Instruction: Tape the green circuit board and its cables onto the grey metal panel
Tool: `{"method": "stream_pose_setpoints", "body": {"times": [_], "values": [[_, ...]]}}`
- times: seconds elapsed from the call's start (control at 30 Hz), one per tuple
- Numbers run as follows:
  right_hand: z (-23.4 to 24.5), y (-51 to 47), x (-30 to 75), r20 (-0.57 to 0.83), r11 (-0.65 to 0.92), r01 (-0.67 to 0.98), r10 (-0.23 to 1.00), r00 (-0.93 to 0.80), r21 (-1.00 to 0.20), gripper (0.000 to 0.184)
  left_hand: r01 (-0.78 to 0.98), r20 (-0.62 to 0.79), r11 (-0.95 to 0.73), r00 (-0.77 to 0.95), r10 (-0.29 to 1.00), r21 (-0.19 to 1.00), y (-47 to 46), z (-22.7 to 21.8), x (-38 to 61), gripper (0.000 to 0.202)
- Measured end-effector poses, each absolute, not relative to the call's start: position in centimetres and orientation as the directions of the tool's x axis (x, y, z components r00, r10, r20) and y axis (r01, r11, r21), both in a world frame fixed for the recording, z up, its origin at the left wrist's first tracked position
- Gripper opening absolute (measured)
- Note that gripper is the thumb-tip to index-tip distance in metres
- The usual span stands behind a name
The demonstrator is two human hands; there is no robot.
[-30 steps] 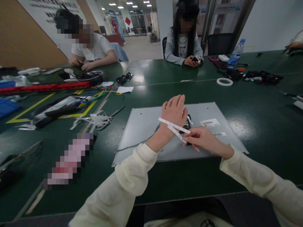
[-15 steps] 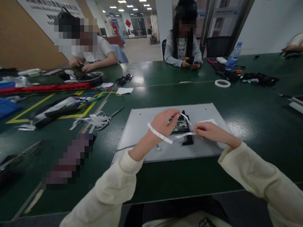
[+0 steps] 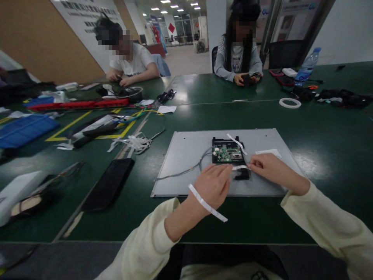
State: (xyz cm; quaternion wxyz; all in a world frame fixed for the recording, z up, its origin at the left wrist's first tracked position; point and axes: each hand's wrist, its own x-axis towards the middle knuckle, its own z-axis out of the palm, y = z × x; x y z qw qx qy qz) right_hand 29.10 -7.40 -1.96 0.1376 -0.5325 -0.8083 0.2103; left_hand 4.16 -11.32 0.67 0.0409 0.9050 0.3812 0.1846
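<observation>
My left hand is closed, its fingertips at the left end of a short white tape strip. My right hand pinches the strip's other end. The strip is held over the lower part of a black bracket. A green circuit board sits in this bracket on a grey panel. Across the bracket's upper right corner lies a second tape strip. Another strip clings to the back of my left wrist. A grey cable runs left from the board.
A dark phone and tangled white strips lie left of the panel. A blue basket stands farther left. Behind and right are a tape roll and a water bottle. Two people sit across the table.
My left hand has left the upper tape strip, which now lies on the bracket, and moved down to the strip in my right hand. The view has shifted left.
</observation>
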Motion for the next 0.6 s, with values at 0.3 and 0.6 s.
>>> {"method": "stream_pose_setpoints", "body": {"times": [0.3,0.6], "values": [[-3.2,-7.6,29.2,-0.066,0.375,0.834,0.898,-0.435,-0.404,0.034,0.953,0.448,0.273,-0.304,0.841,0.135,-14.2,1.5,-17.6,0.050],[-4.2,-7.7,30.0,-0.071,0.397,0.828,0.886,-0.459,-0.395,0.033,0.907,0.179,0.370,-0.406,0.896,0.203,-16.0,0.7,-22.6,0.061]]}}
